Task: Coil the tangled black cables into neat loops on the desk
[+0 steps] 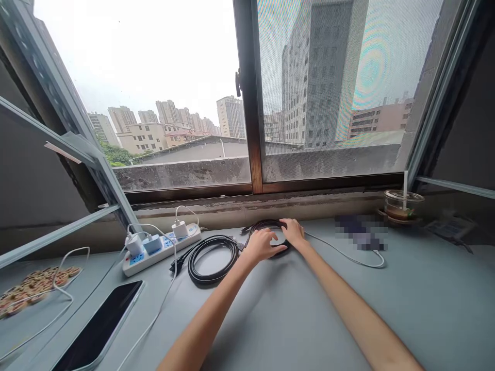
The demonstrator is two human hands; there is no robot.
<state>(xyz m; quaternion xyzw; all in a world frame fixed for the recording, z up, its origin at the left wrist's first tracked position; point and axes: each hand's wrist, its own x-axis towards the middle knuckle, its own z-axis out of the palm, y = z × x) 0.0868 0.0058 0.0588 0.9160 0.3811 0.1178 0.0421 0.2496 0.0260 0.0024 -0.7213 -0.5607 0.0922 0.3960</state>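
A coiled black cable (266, 223) lies on the grey tabletop near the window, with both hands at it. My left hand (263, 243) reaches over its left and near side, thumb and fingers spread apart. On the right side of the same coil, my right hand (294, 233) has its fingers bent round the loop; part of the grip is hidden. Just left of my left hand rests a second coiled black cable (211, 281), a larger loop with its black plug (177, 266) sticking out to the left.
A white power strip (162, 251) with several chargers stands at the left. Nearer lie a phone (102, 322) and white cords. At the right are a blurred-out item (359, 232) with a white cord (358, 262) and a lidded cup (402, 206) with a straw. Metal shelf posts flank the window.
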